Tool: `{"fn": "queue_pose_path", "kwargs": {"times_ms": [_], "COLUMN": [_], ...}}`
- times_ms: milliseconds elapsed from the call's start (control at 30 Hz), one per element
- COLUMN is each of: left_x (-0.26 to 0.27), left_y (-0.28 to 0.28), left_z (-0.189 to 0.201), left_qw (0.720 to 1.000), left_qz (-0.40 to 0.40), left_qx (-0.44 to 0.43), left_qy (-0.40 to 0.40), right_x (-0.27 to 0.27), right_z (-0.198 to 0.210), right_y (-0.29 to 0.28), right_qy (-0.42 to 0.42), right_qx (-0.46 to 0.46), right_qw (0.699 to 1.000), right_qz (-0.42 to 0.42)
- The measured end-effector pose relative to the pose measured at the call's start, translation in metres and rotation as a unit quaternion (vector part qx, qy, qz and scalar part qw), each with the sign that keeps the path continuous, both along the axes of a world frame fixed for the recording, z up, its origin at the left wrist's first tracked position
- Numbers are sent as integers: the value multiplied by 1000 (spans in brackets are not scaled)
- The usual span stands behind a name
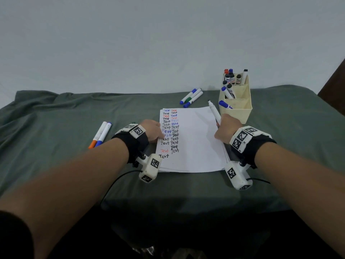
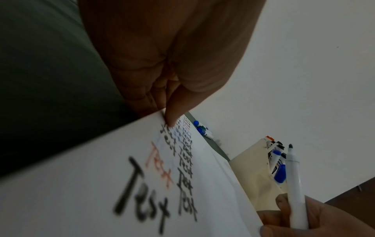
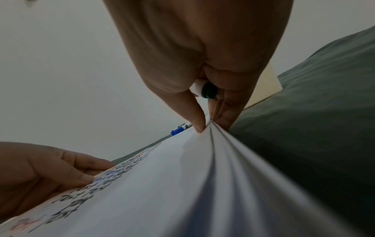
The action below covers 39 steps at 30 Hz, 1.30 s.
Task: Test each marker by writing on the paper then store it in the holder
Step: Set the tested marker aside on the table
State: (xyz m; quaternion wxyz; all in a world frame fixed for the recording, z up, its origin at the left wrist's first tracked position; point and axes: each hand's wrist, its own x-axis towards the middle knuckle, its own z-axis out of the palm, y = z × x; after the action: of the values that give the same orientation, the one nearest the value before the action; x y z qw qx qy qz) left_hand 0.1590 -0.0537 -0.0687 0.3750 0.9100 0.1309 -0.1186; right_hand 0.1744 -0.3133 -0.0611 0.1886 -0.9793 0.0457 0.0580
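Markers: about ten already in holder (image 1: 240, 113). Five loose on tabletop (image 1: 56, 113). My right hand (image 1: 226, 128) grips uncapped marker (image 1: 214, 111) and paper (image 1: 194, 139) edge; left hand (image 1: 152, 130) thumb pins sheet, rest unclear.

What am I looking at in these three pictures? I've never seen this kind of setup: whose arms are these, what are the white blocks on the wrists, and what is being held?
No robot here: a person works bare-handed, wearing a camera on the head and one on each wrist (the white blocks with black-and-white squares). The wide picture is from the head; the two close, tilted ones look along each hand.

On the green cloth lies a stack of paper with "Test" written in rows. The left hand holds the paper's left edge, thumb on top. The right hand pinches the right edge and also holds an uncapped marker, tip up. A cream holder beyond it holds markers. Loose markers lie in two groups: three beyond the paper and two at left.
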Motion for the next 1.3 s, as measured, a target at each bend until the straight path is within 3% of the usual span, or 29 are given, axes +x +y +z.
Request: {"fn": "queue_pose_path", "kwargs": {"times_ms": [133, 233, 333, 433, 533, 633, 800, 867, 1033, 1133, 1300], "left_x": [1, -6, -13, -24, -32, -34, -36, -36, -32, -30, -29], "left_y": [2, 6, 18, 32, 38, 38, 38, 37, 36, 36, 34], "left_z": [2, 8, 0, -12, -24, -28, -32, -33, -34, -35, -37], "left_qw": [999, 980, 942, 901, 878, 874, 877, 880, 880, 879, 879], "left_qz": [-34, -134, -234, -304, -338, -339, -346, -342, -340, -339, -333], "left_qx": [18, 147, 240, 310, 337, 344, 326, 320, 317, 318, 323], "left_qy": [20, -7, -1, 22, 39, 51, 66, 73, 97, 106, 113], "right_x": [3, 3, 5, 2, -6, -12, -24, -27, -34, -34, -35], "right_z": [6, 16, 27, 30, 26, 17, 0, -7, -34, -45, -47], "right_y": [3, 9, 11, 13, 17, 26, 38, 41, 44, 42, 44], "right_qy": [2, -8, -21, -36, -61, -69, 49, 82, 114, 125, 106], "right_qx": [-40, -59, 9, 164, 345, 477, 657, 687, 691, 693, 616], "right_qw": [999, 997, 997, 978, 929, 872, 748, 719, 714, 709, 772], "right_qz": [25, 39, 75, 124, 119, 86, 82, 66, 24, 42, 113]}}
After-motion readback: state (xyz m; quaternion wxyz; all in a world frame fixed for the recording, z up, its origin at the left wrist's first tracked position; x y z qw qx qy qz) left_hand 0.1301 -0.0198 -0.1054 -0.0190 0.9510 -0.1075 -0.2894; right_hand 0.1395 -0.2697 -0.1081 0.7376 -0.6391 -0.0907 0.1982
